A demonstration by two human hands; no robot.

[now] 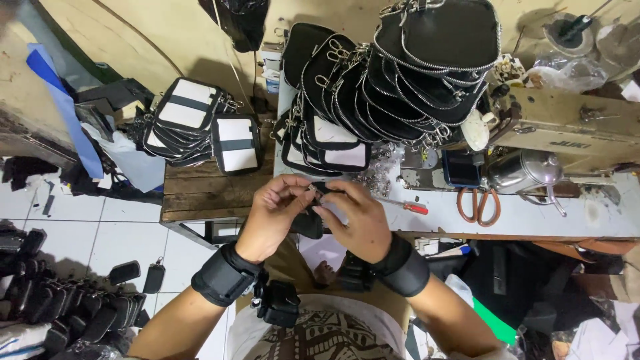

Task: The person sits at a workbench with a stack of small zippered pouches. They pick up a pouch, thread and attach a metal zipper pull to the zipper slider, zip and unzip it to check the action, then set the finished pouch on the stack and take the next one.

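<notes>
Two hands meet at the centre of the head view, over the near edge of the work table (533,223). Left hand (273,217) and right hand (357,217) both grip one small black pouch (311,223), held just above the table edge in front of the person's body. Left thumb and forefinger are pinched shut on a small metal fitting (312,190) at the pouch's top; the remaining fingers curl under the pouch. Right fingers are closed around the pouch's upper right side. Both wrists carry black straps.

Surroundings, same view: a tall stack of black zipped pouches (400,80) stands on the table behind the hands, touching a second, lower stack with white panels (190,120) across a wooden bench (207,190). Orange-handled scissors (477,203) and a red-handled screwdriver (410,207) lie right of the hands. A sewing machine (567,123) sits at far right. Small black cases (73,307) lie on the tiled floor (113,233) at left.
</notes>
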